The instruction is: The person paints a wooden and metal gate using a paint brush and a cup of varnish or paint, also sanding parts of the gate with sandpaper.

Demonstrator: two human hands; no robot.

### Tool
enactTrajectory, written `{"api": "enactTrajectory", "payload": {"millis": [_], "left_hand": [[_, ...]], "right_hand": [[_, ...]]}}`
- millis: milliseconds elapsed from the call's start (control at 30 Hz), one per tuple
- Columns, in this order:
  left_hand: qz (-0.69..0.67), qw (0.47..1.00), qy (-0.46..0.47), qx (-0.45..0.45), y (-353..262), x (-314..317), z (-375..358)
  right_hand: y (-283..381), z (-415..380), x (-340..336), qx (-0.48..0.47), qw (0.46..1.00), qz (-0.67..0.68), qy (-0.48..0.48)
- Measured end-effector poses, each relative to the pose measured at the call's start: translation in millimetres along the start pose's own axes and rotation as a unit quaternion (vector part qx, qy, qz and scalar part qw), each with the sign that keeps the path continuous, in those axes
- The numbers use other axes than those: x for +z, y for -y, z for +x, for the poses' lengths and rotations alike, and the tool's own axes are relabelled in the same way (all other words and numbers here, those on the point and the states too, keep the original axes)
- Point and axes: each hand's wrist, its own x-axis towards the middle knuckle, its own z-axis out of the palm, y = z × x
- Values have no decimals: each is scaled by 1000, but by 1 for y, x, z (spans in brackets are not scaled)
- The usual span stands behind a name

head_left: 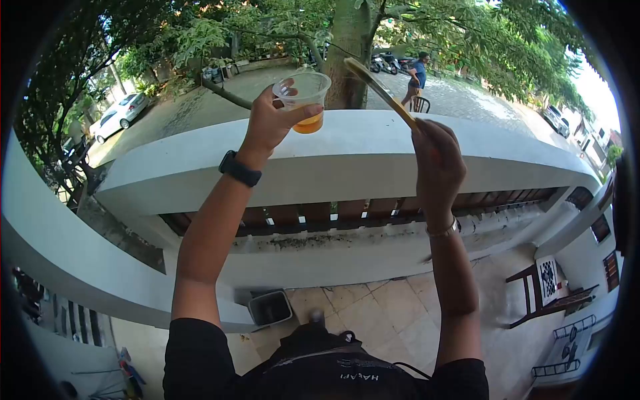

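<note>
Clear plastic makes up the cup (303, 100), which the left hand (269, 123) holds raised at arm's length. The grip is closed round the cup's side: the thumb crosses the near wall just above the liquid, and a fingertip shows at the rim on the far left side. The cup stands upright with its open mouth above the hand, and amber liquid fills only its bottom part. A black watch (239, 169) sits on that wrist.

Just to the right, the right hand (437, 160) is closed on the lower end of a flat yellowish stick (379, 88). The stick rises out of the top of the grip and slants up and to the left, so its free end hangs near the cup's rim, apart from it. How the fingers lie on the stick cannot be told, as the back of the hand faces the camera. A thin bracelet (443, 231) circles this wrist.

Behind both hands runs a white balcony wall (347, 157). Below it lie a tiled floor (380, 317), a grey bin (270, 308) and a wooden chair (547, 290). Beyond the wall a tree trunk (348, 53) rises, a white car (120, 113) is parked at the left, and a person (417, 77) stands in the street.
</note>
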Motion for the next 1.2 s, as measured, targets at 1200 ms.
{"api": "enactTrajectory", "payload": {"millis": [1200], "left_hand": [[103, 994, -20, 0, 76, 0, 12]], "right_hand": [[-58, 47, 109, -71, 958, -30, 276]]}}
